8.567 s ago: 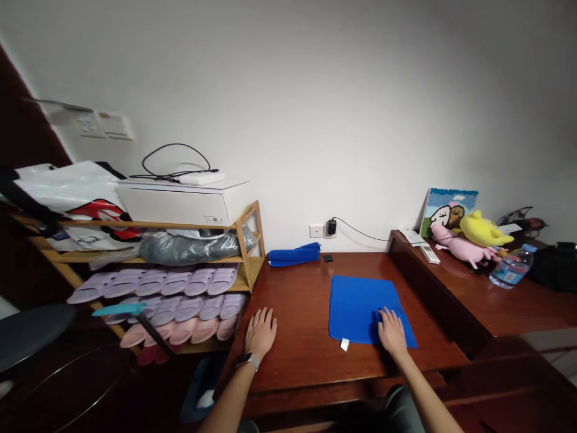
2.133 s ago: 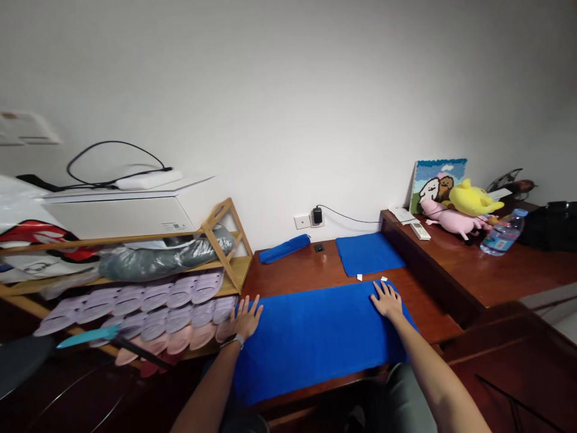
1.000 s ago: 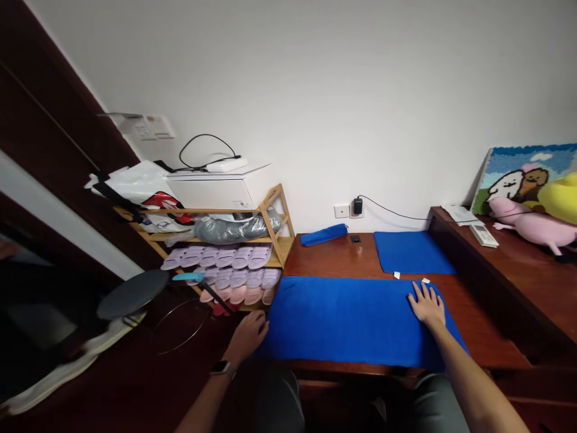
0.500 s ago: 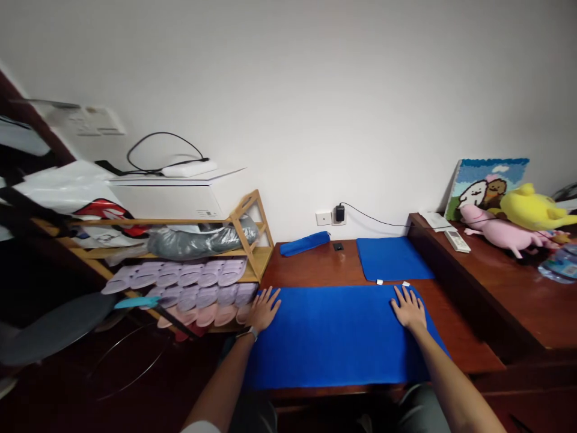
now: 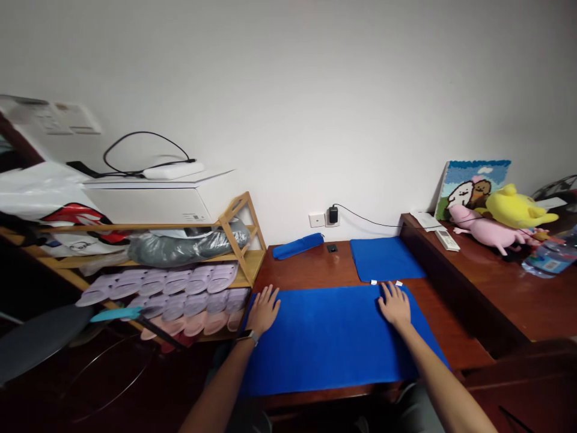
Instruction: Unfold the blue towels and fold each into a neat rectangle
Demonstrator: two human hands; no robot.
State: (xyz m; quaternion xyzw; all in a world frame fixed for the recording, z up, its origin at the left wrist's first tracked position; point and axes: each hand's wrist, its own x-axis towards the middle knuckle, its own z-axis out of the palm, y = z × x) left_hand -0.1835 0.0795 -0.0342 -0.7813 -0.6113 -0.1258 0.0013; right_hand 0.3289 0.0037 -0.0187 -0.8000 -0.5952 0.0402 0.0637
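Observation:
A large blue cloth (image 5: 329, 337) lies spread flat on the reddish-brown table (image 5: 306, 270). My left hand (image 5: 264, 310) rests palm down on its far left corner, fingers apart, a watch on the wrist. Near the far right corner, my right hand (image 5: 395, 305) lies flat with fingers spread, just below two small white tags. Behind it is a folded blue cloth (image 5: 387, 258). A narrow blue roll or pouch (image 5: 298, 246) sits near the wall, left of centre.
At left, a wooden rack (image 5: 252, 264) holds lilac and pink slippers (image 5: 184, 281), with a white box (image 5: 148, 201) on top. On the raised surface at right are plush toys (image 5: 489, 228), a picture (image 5: 473, 186), a remote (image 5: 447, 240) and a plastic bottle (image 5: 547, 258).
The whole view has shifted, so most things appear further left. My right hand shows a little nearer to my left hand on the cloth; both remain spread.

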